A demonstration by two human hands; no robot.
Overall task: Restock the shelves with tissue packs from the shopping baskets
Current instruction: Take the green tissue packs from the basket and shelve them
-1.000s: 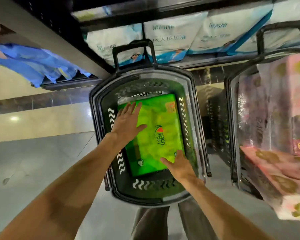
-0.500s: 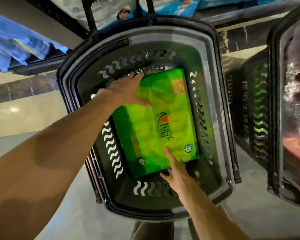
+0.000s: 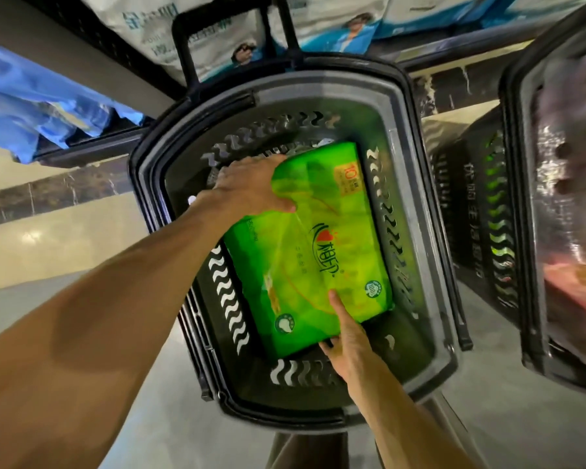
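Both hands are down inside the basket. The left hand (image 3: 251, 187) is wrapped over the far left corner of the green tissue pack (image 3: 313, 245), thumb lying on top and fingers curled down past the edge, so it's got a proper grip. The right hand (image 3: 347, 336) has the near end: thumb flat on the top face, the other fingers tucked under the bottom edge, pinching it.

The pack is inside the black shopping basket (image 3: 430, 204), sitting at an angle, its far end close to the basket's far wall and its near end a bit short of the near wall. Looks tilted, left side lifted, though I can't say if it's clear of the basket floor.

The basket's handle (image 3: 183, 59) stands up at the far rim. Just beyond it, white and blue packs (image 3: 217, 32) sit on the shelf (image 3: 88, 62). Off to the right there's a second basket (image 3: 515, 164) with pink packs (image 3: 575, 204) in it, pretty blurry. Blue wrapped stuff (image 3: 31, 106) is on the left, at the shelf's end.
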